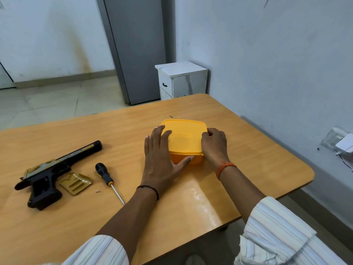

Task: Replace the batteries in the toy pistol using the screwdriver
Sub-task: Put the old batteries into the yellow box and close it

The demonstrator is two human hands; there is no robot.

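A black and gold toy pistol (49, 173) lies on its side at the left of the wooden table (118, 131). Its gold cover plate (76, 183) rests loose beside the grip. A screwdriver (107, 178) with a black and yellow handle lies to the right of the plate, and a tiny screw (97, 191) sits near it. A yellow lidded plastic box (184, 139) stands at the table's middle. My left hand (160, 159) lies flat against the box's left side, thumb on its front wall. My right hand (214, 145) grips the lid's right edge. No batteries are visible.
A white bedside cabinet (181, 79) stands behind the table's far edge beside a grey door (137, 50). A wall runs close along the table's right side, with a socket and white charger (342, 142) on it.
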